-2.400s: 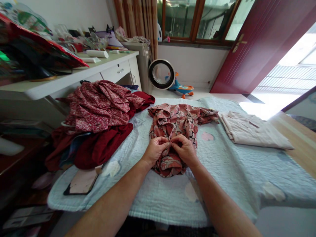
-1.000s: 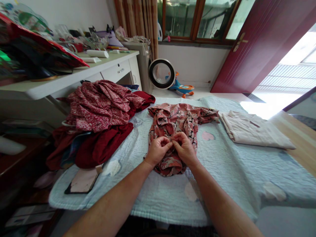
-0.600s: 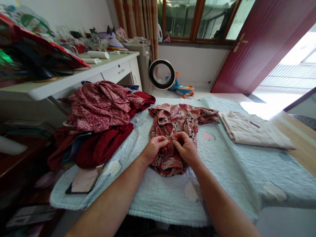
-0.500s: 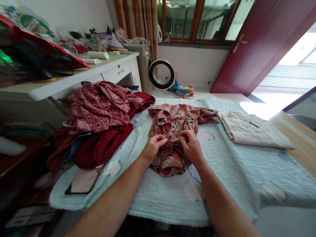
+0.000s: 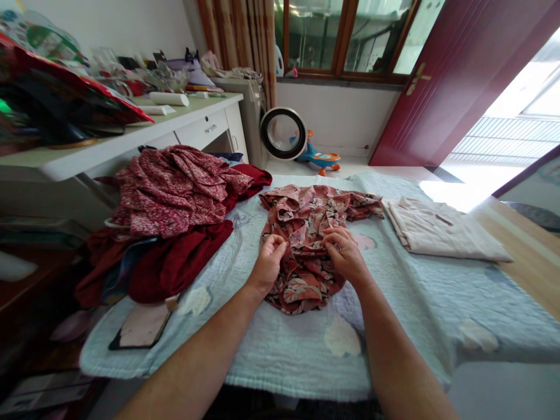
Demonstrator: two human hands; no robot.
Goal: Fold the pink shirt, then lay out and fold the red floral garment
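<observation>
A rumpled pink floral shirt with dark and pale patterning lies in front of me, one sleeve stretched out to the right. My left hand pinches the cloth at the shirt's left side, thumb against forefinger. On the opposite side my right hand grips the fabric between thumb and fingers. The rounded collar end of the shirt points toward me, below both hands. Beneath it spreads a pale blue quilted cover with cloud shapes.
To the left is a heap of red clothes, with a phone-like flat item before it. A folded cream garment lies at right. Behind are a cluttered white desk, a washer's round door and a toy car.
My hands have moved a little apart, the left going left and the right going right, drawing the shirt's collar area wider. The view has shifted slightly.
</observation>
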